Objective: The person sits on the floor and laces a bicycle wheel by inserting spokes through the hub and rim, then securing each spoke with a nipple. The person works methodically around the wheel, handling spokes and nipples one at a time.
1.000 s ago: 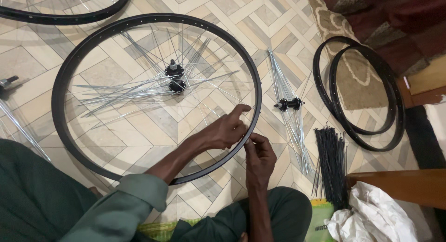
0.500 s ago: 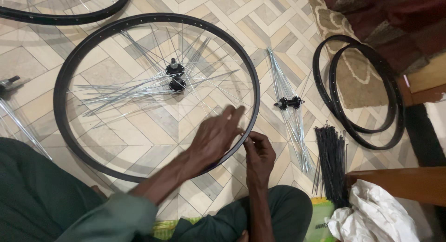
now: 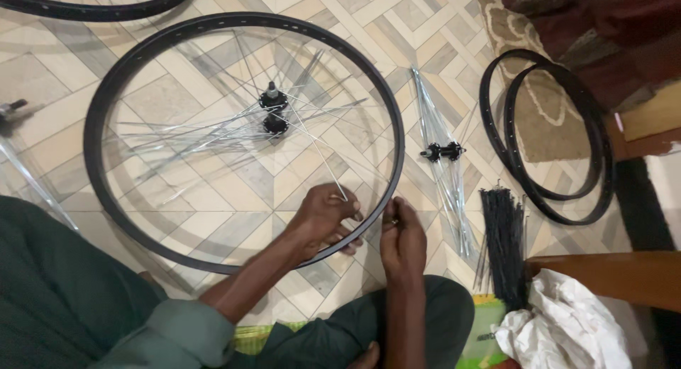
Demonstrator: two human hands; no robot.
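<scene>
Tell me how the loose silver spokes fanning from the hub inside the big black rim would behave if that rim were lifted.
The silver spokes look thin and long, so they would probably flex and swing. Most lie splayed off the hub, seemingly unattached to the black rim, so the hub may sag or drop. The left hand holds one spoke at the rim, likely steadier.

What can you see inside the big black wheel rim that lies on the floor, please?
Inside the rim a hub sits with loose silver spokes fanning over the tiled floor. The left hand holds one spoke there and covers its outer end; the right hand stays just outside.
</scene>
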